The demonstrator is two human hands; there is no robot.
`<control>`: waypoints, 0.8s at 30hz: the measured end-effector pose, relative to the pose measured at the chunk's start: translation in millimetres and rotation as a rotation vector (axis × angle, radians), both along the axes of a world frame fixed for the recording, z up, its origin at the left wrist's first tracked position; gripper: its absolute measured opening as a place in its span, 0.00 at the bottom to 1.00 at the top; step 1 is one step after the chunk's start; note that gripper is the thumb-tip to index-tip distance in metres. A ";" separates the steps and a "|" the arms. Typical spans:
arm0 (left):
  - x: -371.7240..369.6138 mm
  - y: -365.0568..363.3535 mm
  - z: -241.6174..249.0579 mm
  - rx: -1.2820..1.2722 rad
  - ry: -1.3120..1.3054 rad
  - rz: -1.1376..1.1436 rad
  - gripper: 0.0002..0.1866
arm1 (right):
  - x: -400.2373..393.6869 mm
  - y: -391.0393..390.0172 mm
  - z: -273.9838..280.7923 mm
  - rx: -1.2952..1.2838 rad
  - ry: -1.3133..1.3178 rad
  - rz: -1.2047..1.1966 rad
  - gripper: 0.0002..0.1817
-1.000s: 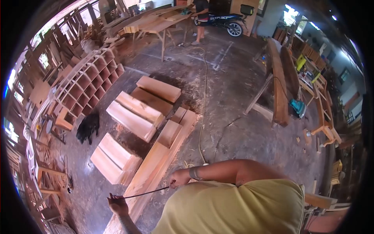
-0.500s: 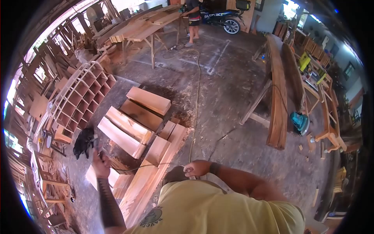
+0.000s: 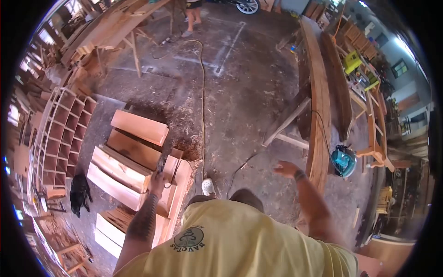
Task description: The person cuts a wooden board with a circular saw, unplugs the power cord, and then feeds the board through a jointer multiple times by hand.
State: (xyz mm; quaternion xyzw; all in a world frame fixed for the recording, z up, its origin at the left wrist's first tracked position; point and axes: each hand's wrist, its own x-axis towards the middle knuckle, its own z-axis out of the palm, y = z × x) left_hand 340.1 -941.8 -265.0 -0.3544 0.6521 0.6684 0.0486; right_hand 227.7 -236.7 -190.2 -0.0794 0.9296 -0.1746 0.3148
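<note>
left hand (image 3: 157, 179) is fisted round a thin dark cord or strap end (image 3: 161, 165), held up over the stacked timber blocks (image 3: 134, 152) on the floor; the cord trails down toward the near plank (image 3: 177, 184). can't tell what it attaches to. right hand (image 3: 286, 169) is empty, fingers spread wide, out to the side in mid-air near the end of the long slab (image 3: 318, 120) on trestles. teal power tool (image 3: 343, 161) hangs just beside that slab. yellow cable (image 3: 202, 92) runs across the floor; black dog (image 3: 80, 194) lies by the cubby shelf (image 3: 57, 134). progress: cord in hand, blocks untouched, looks early.
</note>
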 end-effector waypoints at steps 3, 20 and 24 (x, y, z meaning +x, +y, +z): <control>-3.4 -29.4 -106.7 -0.007 0.029 -0.019 0.10 | -9.4 44.4 18.4 -0.004 -0.316 -0.133 0.27; -293.5 93.8 31.4 -0.108 -0.484 -0.128 0.11 | -310.3 65.9 -108.8 -0.312 -0.561 -0.099 0.38; -386.6 115.7 58.1 -0.122 -0.623 -0.304 0.11 | -344.3 91.4 -110.8 -0.339 -0.541 -0.149 0.37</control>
